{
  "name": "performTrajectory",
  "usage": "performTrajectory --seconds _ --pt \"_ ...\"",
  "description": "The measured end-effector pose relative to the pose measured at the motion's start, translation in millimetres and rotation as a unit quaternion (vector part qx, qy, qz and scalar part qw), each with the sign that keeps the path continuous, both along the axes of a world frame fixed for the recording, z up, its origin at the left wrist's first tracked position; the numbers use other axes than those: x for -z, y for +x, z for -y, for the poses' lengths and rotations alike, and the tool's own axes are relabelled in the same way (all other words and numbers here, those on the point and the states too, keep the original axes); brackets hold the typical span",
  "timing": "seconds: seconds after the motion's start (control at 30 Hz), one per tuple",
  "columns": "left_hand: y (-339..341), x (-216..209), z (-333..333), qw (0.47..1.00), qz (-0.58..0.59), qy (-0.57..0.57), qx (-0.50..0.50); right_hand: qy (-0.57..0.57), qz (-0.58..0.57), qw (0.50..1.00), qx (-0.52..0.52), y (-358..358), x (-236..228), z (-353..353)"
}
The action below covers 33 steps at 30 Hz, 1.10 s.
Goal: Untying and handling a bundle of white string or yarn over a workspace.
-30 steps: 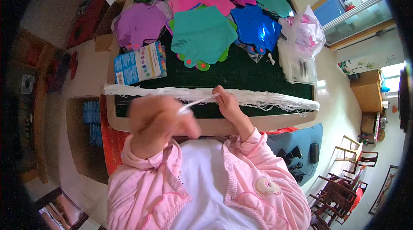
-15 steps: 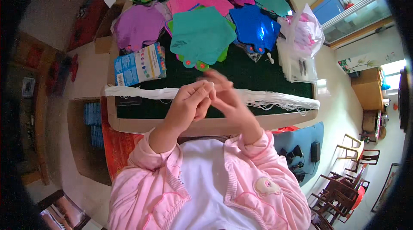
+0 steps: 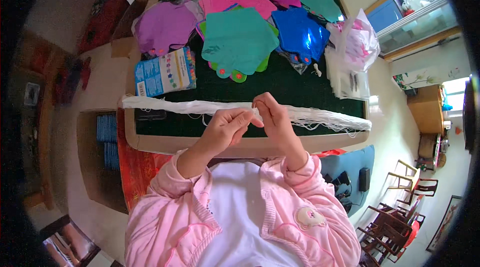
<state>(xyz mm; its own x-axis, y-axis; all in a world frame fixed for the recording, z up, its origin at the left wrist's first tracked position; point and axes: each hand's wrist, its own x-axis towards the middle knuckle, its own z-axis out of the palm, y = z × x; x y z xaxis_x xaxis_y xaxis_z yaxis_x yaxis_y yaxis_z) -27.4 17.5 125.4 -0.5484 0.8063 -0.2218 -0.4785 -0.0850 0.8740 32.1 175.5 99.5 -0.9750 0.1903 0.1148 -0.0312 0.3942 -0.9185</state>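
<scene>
Just above the near edge of the dark green table top, my two hands meet at the fingertips. Thumb and forefinger of my left hand (image 3: 226, 126) pinch a small bit of white string (image 3: 256, 111). The curled fingers of my right hand (image 3: 276, 120) close on the same bit from the right; the exact grip is partly hidden. A long bundle of white string (image 3: 327, 117) stretches left to right behind and beneath both hands, its loose strands fanning out at the right end.
Beyond my hands lie stacked teal hand-shaped or leaf-shaped sheets (image 3: 240, 39), with purple (image 3: 165, 29), blue (image 3: 301, 34) and pink ones around. A blue-and-white printed packet (image 3: 162, 74) lies at left. Clear plastic bags (image 3: 347, 74) and a small white string hank (image 3: 317, 70) are at right.
My right hand, blurred and crossing over the left fingers before, has drawn to the right and curled its fingers in. My left hand has stayed nearly in place, shifting slightly right.
</scene>
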Motion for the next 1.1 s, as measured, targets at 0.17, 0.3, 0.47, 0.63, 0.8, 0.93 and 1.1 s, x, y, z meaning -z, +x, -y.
performTrajectory --seconds 0.17,0.3,0.47,0.63,0.8,0.93,1.1 --pt "0 -32 14 0.997 -0.054 0.058 0.015 -0.005 0.023 1.0 -0.017 -6 61 -4" --pt "-4 -72 38 0.948 -0.275 0.149 -0.051 0.02 0.025 0.999 0.0 -5 90 -5" --pt "2 -94 42 0.95 -0.223 0.198 -0.092 0.008 0.043 0.998 -0.043 -4 84 -12" --pt "-1 -64 5 0.995 -0.058 0.008 -0.075 -0.187 -0.08 0.978 -0.042 -17 25 -6" --pt "-19 -14 -12 0.988 -0.107 -0.017 -0.109 -0.282 0.194 0.934 -0.1 13 12 25" --pt "-25 13 -3 0.983 -0.132 -0.098 -0.085 0.035 -0.028 0.994 -0.1 28 -18 28" --pt "1 18 5 0.999 0.006 -0.03 0.025 0.019 0.001 0.999 0.031 9 -26 13"
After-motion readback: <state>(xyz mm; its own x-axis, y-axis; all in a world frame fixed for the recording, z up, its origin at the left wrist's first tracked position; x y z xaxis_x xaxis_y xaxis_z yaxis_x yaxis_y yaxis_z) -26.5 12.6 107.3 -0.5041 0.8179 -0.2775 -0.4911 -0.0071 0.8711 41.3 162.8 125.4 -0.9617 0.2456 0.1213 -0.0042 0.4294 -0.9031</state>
